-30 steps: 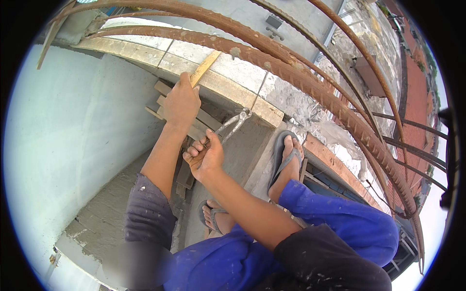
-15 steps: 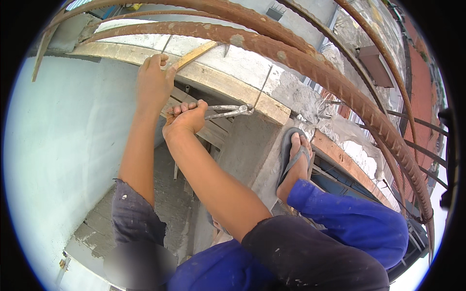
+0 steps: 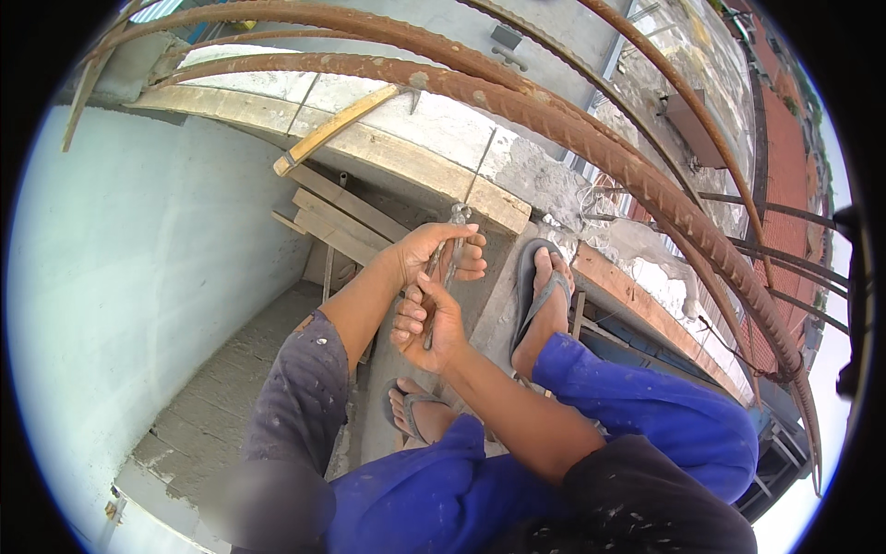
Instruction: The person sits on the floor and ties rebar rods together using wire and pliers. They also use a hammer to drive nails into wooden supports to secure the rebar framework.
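A pair of steel pincers (image 3: pixel 451 263) points away from me, its jaws just below the edge of a timber board. My left hand (image 3: pixel 432 247) closes round the handles close to the pivot. Lower down, my right hand (image 3: pixel 432 321) grips the handle ends, partly hiding them. A thin wire (image 3: pixel 483 162) runs across the concrete and over the timber board (image 3: pixel 388 164) near the jaws. On the ledge lies a hammer (image 3: pixel 343 126) with a yellowish wooden handle, its end jutting past the board.
Thick rusty rebars (image 3: pixel 554 120) arch across in front of me. Loose planks (image 3: pixel 346 226) lie below the ledge, beside a pale blue wall (image 3: pixel 138 249). My sandalled feet (image 3: pixel 549 295) rest on narrow concrete. A red roof (image 3: pixel 784 166) stands far right.
The pincers have come off the timber's edge and turned to point away. My left hand has left the hammer handle and moved right and nearer, onto the pincers. My right hand has come nearer too.
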Demonstrator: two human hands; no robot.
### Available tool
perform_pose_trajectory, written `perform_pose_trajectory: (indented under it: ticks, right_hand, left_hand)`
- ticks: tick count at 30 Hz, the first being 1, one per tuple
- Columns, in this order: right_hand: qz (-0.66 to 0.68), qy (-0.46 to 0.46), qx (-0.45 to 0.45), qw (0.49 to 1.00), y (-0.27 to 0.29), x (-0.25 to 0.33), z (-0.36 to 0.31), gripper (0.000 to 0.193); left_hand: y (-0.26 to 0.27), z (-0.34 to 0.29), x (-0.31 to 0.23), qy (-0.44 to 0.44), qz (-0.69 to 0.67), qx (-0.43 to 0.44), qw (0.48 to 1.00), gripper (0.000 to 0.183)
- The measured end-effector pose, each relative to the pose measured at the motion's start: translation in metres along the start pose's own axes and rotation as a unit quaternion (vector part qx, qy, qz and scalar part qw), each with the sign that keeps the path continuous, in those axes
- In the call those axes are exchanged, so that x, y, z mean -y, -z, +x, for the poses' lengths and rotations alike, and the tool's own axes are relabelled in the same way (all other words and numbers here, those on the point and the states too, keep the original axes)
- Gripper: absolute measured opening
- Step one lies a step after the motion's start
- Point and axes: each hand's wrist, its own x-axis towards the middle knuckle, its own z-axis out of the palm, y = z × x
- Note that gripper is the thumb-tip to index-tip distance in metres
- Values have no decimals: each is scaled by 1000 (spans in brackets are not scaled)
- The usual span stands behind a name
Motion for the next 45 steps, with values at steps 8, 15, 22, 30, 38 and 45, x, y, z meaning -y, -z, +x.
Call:
perform_pose_trajectory:
  ticks: [8,15,22,30,38,45]
  right_hand:
    - [-650,244,-323,643,34,16,-12,49]
    - [-500,146,-250,816,43,37,-15,28]
    - [-59,2,16,998,45,32,-20,15]
    - [-403,48,-155,901,52,48,-21,38]
    - [-451,13,-192,872,43,47,-38,41]
    - [-432,-11,-160,888,43,44,-49,43]
  left_hand:
    - [-23,28,31,-66,112,-251,959,27]
    - [-46,30,28,-74,375,-386,840,44]
    - [-36,-5,7,-87,522,-295,795,64]
    - [-2,9,-20,-195,324,-407,832,64]
    - [26,25,-55,-297,23,-430,852,50]
    - [33,30,-58,-254,114,-453,847,52]
